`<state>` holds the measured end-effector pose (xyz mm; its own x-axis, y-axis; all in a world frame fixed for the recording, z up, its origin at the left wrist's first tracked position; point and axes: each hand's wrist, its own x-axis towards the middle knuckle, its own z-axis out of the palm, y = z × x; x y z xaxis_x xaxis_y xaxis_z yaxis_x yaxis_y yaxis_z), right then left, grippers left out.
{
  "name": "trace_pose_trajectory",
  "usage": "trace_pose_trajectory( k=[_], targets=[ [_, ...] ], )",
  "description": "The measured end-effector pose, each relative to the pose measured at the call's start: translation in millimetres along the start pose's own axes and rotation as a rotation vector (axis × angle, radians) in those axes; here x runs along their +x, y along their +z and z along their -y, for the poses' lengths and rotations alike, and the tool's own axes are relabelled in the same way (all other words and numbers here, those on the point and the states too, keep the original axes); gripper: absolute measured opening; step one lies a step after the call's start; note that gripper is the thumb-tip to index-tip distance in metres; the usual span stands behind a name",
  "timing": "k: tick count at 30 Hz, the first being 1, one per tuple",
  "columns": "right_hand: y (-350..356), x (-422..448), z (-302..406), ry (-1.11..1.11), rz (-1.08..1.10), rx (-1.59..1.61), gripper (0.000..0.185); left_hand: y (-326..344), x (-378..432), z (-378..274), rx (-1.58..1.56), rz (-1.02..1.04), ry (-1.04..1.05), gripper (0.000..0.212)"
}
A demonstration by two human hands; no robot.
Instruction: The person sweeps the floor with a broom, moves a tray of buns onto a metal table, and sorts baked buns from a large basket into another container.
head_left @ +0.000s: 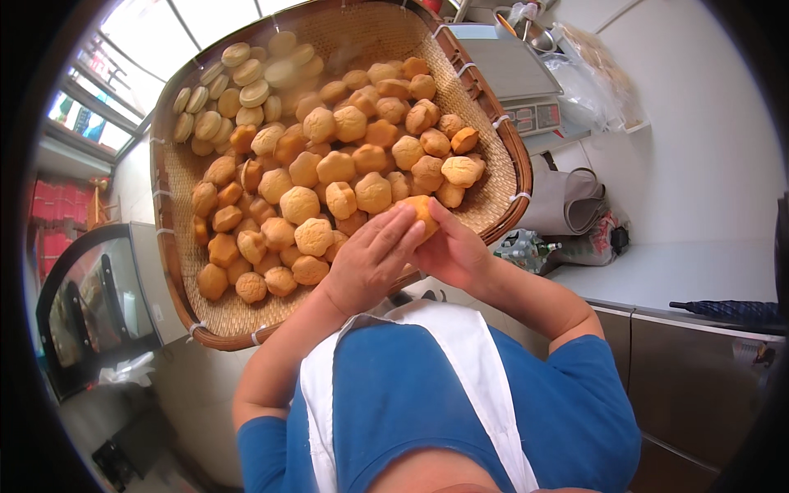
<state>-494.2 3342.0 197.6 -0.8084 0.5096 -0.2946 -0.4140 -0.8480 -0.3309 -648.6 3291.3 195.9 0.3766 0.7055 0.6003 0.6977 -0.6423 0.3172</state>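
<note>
Just over the near right part of a woven bamboo basket tray (200,308), my two hands meet around one orange baked bun (424,215). My left hand (373,256) lies with its fingers flat against the bun's left side. On the other side, my right hand (453,249) holds it between thumb and fingers, some of them hidden. Many golden, flower-shaped buns (300,205) with cracked tops are heaped in the tray. Paler round sandwich biscuits (248,73) are piled at its far left.
Right of the tray stands a digital scale (511,68), with plastic bags (582,92) beside it. A grey bag (567,200) and wrapped green bottles (524,249) are lower right. A folded umbrella (733,310) rests on the right counter (672,271). A glass-fronted case (92,296) is at left.
</note>
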Motion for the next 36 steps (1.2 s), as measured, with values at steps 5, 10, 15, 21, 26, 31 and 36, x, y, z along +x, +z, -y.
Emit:
trace_pose_trajectory(
  k=[5,10,15,21,26,31,36],
  targets=[
    [-12.3,-36.9,14.4,-0.114,-0.063,-0.050,0.046,1.6,6.6,-5.0,-0.088,0.083,0.304,0.036],
    [-22.1,-54.7,49.6,-0.243,-0.189,-0.409,0.054,-9.7,-7.3,2.1,-0.147,0.398,0.084,0.032],
    [-49.7,-27.9,82.5,-0.246,-0.226,-1.513,0.056,-39.7,-45.9,9.7,-0.028,0.061,-0.321,0.029],
    [-50.1,22.4,80.6,0.228,-0.118,-2.236,0.061,-78.0,-123.3,3.4,0.043,0.048,-1.086,0.023],
    [-57.3,55.8,73.4,0.352,-0.014,-2.536,0.052,-93.1,-142.4,3.2,0.400,-0.116,-0.738,0.024],
    [-44.5,101.1,46.3,0.023,0.164,-2.485,0.045,-93.9,-156.5,-0.4,0.317,-0.325,-1.012,0.027],
    [-58.6,151.5,-12.5,-0.386,0.457,-2.676,0.046,-87.0,-164.7,6.4,0.322,-0.255,-1.037,0.028]
  ],
)
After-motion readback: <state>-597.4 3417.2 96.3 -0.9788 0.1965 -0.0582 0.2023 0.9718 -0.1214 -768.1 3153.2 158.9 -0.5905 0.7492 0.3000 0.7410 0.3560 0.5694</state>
